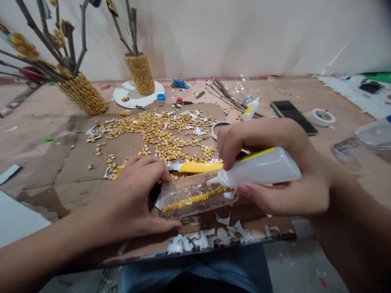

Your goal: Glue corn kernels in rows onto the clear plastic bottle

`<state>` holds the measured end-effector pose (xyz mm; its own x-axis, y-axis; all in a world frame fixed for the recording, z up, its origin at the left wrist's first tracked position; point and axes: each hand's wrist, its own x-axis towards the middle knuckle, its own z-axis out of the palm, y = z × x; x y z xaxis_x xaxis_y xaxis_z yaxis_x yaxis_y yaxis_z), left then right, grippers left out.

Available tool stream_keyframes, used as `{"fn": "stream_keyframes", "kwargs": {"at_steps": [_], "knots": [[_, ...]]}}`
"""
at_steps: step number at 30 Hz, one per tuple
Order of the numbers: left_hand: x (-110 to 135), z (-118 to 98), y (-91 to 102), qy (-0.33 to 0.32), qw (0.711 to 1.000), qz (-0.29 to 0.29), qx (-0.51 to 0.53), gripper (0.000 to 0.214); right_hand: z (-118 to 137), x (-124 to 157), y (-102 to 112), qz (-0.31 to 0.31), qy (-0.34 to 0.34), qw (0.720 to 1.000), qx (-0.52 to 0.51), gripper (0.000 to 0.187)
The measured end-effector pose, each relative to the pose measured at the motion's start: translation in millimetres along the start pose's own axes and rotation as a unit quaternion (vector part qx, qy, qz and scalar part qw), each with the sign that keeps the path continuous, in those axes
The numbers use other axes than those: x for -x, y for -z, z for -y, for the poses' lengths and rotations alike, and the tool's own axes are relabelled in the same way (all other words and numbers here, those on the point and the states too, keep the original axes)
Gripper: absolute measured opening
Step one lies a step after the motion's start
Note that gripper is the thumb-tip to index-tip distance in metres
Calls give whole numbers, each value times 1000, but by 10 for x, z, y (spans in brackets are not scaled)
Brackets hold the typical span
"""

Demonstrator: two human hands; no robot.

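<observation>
My right hand [275, 171] is closed round a white glue bottle [262, 167] with a yellow label, held sideways with its nozzle touching a clear plastic bottle piece [195, 195]. A row of corn kernels runs along that clear piece. My left hand [137, 195] wraps the left end of the clear piece and steadies it on the cardboard [76, 162]. Just behind the two hands lies a yellow-handled knife [198, 167].
Loose corn kernels [159, 130] and white paper scraps [207, 238] litter the cardboard. Two kernel-covered vases with twigs [84, 93] [141, 73] stand at the back left. A second glue bottle [249, 109], tape rolls [321, 117], a phone [292, 115] and sticks [226, 94] lie behind.
</observation>
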<state>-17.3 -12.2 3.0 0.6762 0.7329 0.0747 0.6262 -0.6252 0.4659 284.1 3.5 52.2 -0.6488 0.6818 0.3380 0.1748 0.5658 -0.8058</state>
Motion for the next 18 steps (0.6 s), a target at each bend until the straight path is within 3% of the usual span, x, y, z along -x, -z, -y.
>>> {"fn": "stream_keyframes", "kwargs": {"at_steps": [18], "knots": [[-3, -29, 17, 14, 1000, 10, 2, 58, -8, 38, 50, 28, -14, 999, -26, 21]]}}
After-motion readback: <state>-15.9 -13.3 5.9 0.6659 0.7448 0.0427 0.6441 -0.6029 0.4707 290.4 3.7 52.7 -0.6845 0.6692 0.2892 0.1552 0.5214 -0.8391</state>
